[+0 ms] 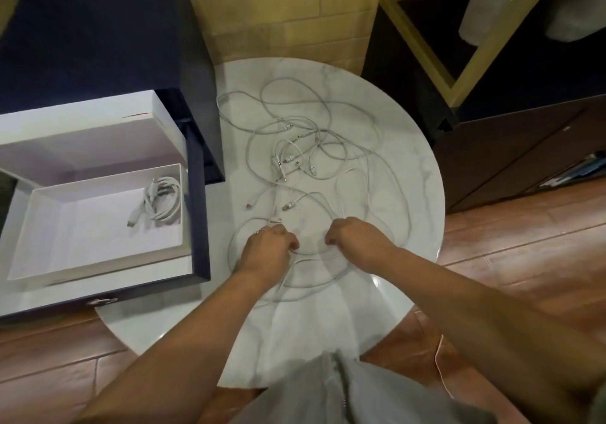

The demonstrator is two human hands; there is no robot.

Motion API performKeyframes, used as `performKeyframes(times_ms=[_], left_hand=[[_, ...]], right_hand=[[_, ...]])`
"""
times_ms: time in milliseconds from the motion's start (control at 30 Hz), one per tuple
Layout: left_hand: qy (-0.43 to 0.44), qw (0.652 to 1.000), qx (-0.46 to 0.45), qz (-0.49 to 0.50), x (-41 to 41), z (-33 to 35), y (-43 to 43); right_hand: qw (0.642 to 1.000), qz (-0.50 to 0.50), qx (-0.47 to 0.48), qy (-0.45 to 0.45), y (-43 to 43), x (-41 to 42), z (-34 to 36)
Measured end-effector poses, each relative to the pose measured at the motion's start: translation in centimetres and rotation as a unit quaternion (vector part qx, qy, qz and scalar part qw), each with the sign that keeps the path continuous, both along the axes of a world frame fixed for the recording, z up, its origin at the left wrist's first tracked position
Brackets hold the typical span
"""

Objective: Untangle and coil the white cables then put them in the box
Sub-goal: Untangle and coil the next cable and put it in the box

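You can read no text, label, brand or number here. The small red mark [136, 116] on the box lid [82, 128] and the metal emblem [103, 301] on the dark panel [147, 292] are too blurred to read.

tangled cables [305, 148] crowding table [410, 174] centre, box [98, 226] open above
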State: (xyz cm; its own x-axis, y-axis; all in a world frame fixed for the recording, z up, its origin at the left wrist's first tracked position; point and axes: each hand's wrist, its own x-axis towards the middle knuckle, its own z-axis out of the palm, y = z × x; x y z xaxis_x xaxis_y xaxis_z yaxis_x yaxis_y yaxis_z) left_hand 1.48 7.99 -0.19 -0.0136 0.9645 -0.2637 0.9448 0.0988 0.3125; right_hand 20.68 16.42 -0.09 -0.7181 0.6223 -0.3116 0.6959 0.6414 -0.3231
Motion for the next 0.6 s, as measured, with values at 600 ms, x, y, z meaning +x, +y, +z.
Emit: performKeyframes(times_ms=[600], left_hand=[[-0.125,0.972,0.148,0.133,0.6,5.5,2.3]], right_hand=[[0.974,-0.103,0.041,0.195,5.1,-1.2,5.5]])
